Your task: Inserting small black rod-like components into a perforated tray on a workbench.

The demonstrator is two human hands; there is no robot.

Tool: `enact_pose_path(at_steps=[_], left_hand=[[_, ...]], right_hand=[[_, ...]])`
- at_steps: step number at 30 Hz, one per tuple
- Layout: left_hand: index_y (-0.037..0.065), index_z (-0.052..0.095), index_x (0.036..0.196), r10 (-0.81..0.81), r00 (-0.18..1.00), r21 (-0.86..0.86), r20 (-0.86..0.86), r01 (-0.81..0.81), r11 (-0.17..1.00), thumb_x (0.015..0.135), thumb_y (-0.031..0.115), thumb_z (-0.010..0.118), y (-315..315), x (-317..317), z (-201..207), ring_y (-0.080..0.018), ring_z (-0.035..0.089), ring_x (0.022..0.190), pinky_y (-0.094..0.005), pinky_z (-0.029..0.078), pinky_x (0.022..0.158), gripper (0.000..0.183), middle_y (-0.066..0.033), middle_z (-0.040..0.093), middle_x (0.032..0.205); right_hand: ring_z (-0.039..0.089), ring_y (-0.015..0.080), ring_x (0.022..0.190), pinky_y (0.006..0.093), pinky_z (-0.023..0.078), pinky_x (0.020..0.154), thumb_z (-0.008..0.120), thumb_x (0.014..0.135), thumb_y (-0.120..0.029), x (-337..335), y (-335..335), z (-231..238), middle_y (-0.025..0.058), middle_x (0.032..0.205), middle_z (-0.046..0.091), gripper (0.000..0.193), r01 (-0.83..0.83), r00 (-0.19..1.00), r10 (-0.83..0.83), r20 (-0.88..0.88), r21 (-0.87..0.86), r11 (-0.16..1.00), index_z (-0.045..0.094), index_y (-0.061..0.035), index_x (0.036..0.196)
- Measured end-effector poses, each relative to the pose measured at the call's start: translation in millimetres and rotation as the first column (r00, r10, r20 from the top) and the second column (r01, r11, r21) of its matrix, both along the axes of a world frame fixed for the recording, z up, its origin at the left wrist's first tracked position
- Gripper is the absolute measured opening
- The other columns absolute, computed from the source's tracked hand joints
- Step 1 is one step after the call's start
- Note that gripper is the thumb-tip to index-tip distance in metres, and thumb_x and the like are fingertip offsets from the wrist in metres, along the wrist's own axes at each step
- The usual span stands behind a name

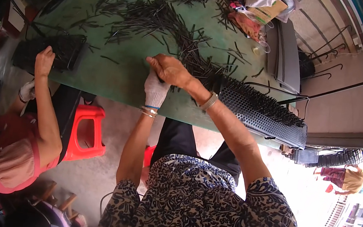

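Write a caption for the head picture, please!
Bare right hand beside gloved left hand at a green table strewn with black sticks.

The bare right hand (168,69), fingers (155,62) curled, overlaps the gloved left hand (155,91), both forearms (133,153) reaching forward.

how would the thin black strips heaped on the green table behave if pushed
The black strips are probably stiff: most lie straight. Each is likely light, being so thin. Pushed, they may snag, since they overlap.
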State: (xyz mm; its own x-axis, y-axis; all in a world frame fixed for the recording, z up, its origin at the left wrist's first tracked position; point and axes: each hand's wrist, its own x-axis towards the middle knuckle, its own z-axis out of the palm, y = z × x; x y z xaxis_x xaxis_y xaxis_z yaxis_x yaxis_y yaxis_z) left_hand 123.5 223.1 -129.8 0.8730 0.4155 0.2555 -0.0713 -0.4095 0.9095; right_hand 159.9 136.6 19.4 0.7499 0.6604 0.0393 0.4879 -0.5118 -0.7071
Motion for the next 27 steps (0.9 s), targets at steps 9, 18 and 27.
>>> enact_pose_path(at_steps=[9,18,27], left_hand=[[0.001,0.055,0.117,-0.118,0.993,-0.061,-0.013,0.117,0.991,0.080,0.021,0.071,1,-5,28,-0.0302,0.065,0.095,-0.0378,0.050,0.084,0.046,-0.0180,0.066,0.102],[-0.001,0.055,0.118,-0.064,0.964,0.184,-0.258,0.114,0.976,0.085,0.016,0.065,-6,-14,43,-0.0249,0.064,0.098,-0.0338,0.049,0.086,0.038,-0.0122,0.067,0.103],[-0.003,0.058,0.113,-0.121,0.982,-0.537,0.145,0.181,0.824,0.080,0.003,0.070,1,-8,24,-0.0140,0.063,0.085,-0.0278,0.050,0.080,0.036,-0.0054,0.068,0.098]], right_hand=[[0.059,0.0424,0.089,0.0470,0.048,0.076,0.046,0.098,-0.041,-16,0,1,0.0235,0.098,0.060,0.045,0.339,0.929,-0.369,-0.027,0.464,0.819,0.063,0.0009,0.102],[0.058,0.0409,0.089,0.0439,0.048,0.079,0.050,0.097,-0.036,-24,12,-2,0.0226,0.097,0.061,0.040,0.269,0.935,-0.345,0.085,0.465,0.844,0.062,0.0024,0.101],[0.059,0.0129,0.086,0.0268,0.046,0.079,0.054,0.098,-0.031,-18,-39,-1,0.0095,0.095,0.065,0.039,0.369,0.921,-0.276,-0.273,0.391,0.843,0.063,0.0021,0.116]])
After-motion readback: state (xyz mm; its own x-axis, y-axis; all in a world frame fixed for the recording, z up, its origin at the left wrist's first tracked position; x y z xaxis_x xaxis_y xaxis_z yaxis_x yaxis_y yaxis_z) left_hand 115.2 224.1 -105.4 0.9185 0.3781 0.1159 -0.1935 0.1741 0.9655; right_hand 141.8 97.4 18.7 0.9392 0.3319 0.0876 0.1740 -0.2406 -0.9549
